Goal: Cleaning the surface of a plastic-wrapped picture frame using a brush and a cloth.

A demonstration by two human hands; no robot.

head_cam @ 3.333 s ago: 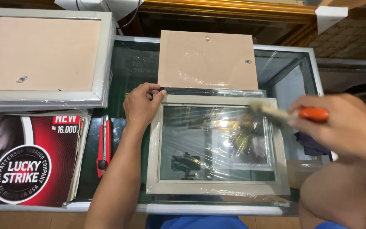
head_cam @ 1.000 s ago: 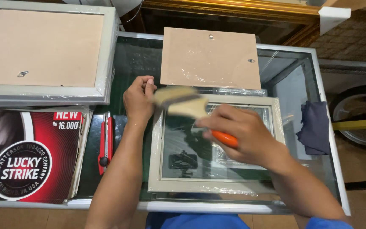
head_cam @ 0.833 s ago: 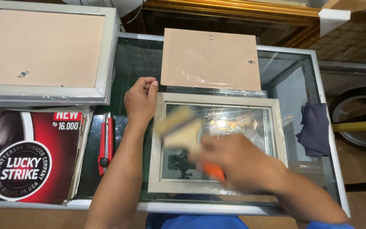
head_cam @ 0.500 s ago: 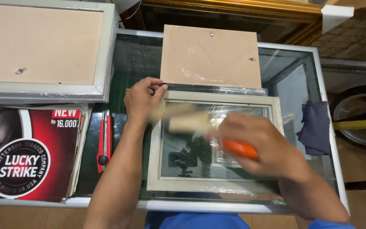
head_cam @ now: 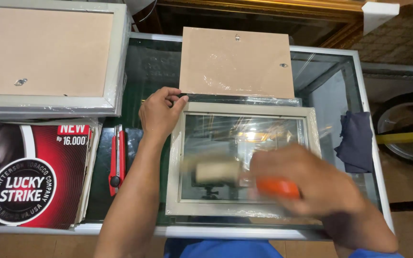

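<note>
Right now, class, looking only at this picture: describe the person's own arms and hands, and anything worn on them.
Both forearms are bare. The left hand shows no ring, watch or glove. The right hand is motion-blurred, so details there cannot be told. Blue cloth shows at the bottom edge.

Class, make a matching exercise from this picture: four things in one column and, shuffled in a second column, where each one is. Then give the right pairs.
Things:
1. brush
2. red cutter
3. dark cloth
4. brown board

Places:
A. on the glass top, at its right edge
B. beyond the frame, at its far side
C. over the frame's glass, in the right hand
D. left of the left hand's forearm

Pairs: 1-C, 2-D, 3-A, 4-B
</note>
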